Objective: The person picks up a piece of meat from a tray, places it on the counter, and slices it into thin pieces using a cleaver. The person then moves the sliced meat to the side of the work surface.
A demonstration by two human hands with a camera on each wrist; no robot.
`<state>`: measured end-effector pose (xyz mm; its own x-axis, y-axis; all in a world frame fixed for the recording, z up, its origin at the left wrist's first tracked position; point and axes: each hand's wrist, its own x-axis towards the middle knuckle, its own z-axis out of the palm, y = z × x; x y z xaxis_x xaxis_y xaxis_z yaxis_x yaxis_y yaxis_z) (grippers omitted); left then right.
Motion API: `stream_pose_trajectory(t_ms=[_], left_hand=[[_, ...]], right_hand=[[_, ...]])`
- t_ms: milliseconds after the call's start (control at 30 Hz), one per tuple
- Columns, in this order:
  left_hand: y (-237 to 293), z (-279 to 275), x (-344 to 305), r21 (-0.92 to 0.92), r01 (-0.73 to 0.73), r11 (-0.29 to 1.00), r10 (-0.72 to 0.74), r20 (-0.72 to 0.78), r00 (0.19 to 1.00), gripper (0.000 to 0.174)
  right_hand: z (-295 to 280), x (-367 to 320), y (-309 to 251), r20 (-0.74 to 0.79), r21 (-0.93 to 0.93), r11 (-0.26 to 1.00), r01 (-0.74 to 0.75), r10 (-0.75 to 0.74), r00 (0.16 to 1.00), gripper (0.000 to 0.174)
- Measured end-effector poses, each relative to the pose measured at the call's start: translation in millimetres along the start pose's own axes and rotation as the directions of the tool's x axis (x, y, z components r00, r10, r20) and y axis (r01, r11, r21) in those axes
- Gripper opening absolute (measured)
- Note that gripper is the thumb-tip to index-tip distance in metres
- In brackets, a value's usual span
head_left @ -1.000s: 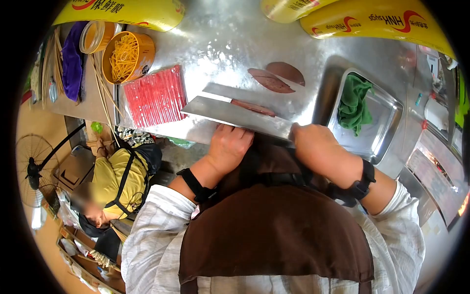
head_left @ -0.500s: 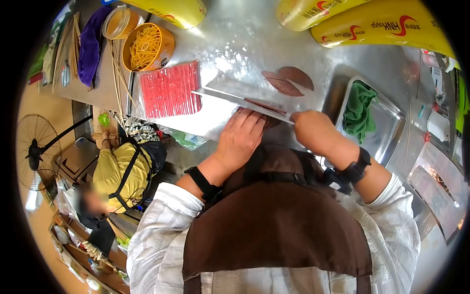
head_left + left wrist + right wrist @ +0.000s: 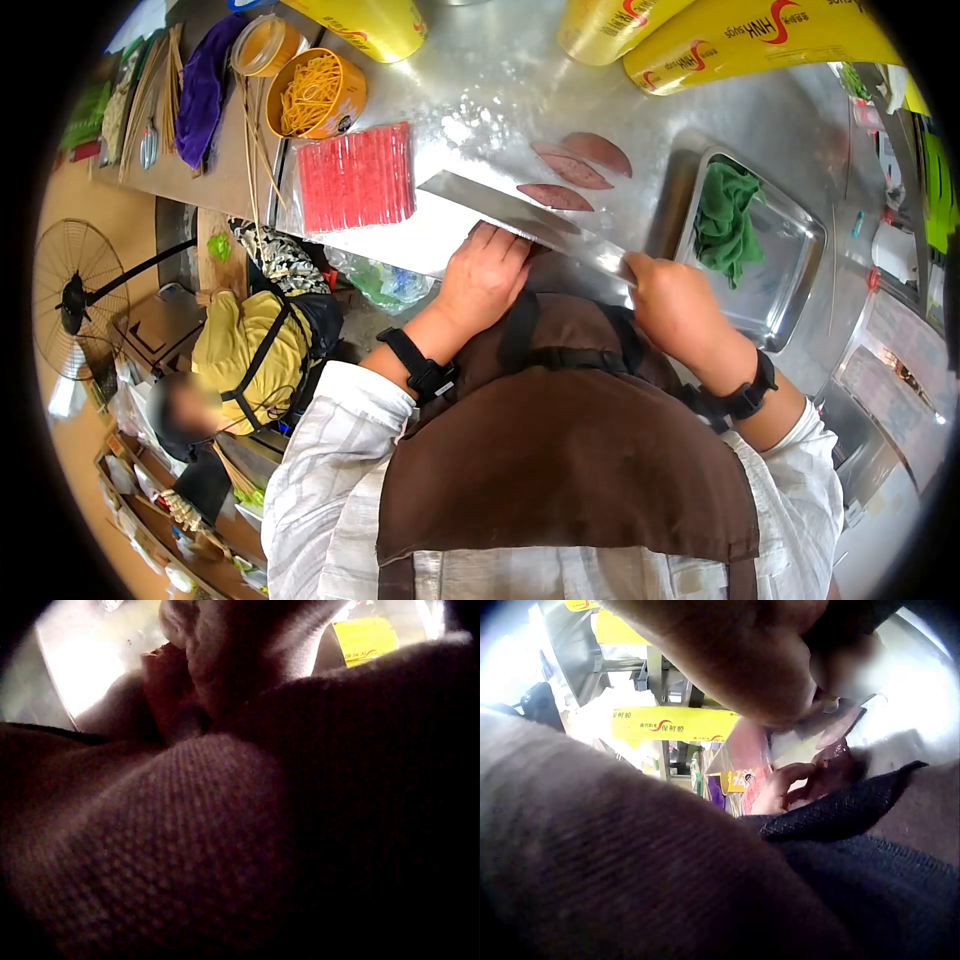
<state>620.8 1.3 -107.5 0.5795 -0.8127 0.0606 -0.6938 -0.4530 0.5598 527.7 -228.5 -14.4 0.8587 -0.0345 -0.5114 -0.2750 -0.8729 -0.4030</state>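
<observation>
My right hand grips the handle of a broad-bladed kitchen knife, its long blade angled across the front of the steel table. My left hand is close along the near side of the blade. Its bent fingers hold a dark reddish-brown piece of what looks like meat, mostly hidden by hand and knife in the head view. Just beyond the blade lies a thin oval slice. Two more slices overlap a little farther back. The left wrist view is mostly dark sleeve.
Left on the steel table lies a pack of red sticks, with a tub of yellow strips behind it. A metal tray with a green cloth stands right. Yellow film rolls line the back. Another person sits left.
The slice that lay against the blade now rests on the table near the other two. The left hand shifted over the piece, and the knife's handle end has swung nearer the body.
</observation>
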Motion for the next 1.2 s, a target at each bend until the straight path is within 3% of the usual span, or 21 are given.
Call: stream_pose_trajectory(t_ms=[233, 733, 833, 1200], left_hand=[[-3, 3, 1, -0.006, -0.057, 0.998, 0.056, -0.116, 0.992, 0.021], [-4, 4, -1, -0.017, -0.009, 1.000, 0.009, -0.025, 1.000, 0.019], [-3, 4, 2, 0.005, -0.037, 0.999, 0.037, -0.096, 0.995, 0.025], [-5, 4, 2, 0.016, -0.020, 1.000, 0.021, -0.036, 0.999, 0.031]], right_hand=[[3, -10, -1, 0.036, -0.076, 0.997, 0.035, -0.032, 0.999, 0.010], [-7, -1, -9, 0.144, -0.068, 0.998, 0.012, -0.002, 0.990, 0.011], [-10, 0, -13, 0.159, -0.068, 0.998, -0.004, 0.015, 0.987, 0.011], [-11, 1, -16, 0.157, -0.083, 0.997, -0.003, 0.016, 0.987, 0.011]])
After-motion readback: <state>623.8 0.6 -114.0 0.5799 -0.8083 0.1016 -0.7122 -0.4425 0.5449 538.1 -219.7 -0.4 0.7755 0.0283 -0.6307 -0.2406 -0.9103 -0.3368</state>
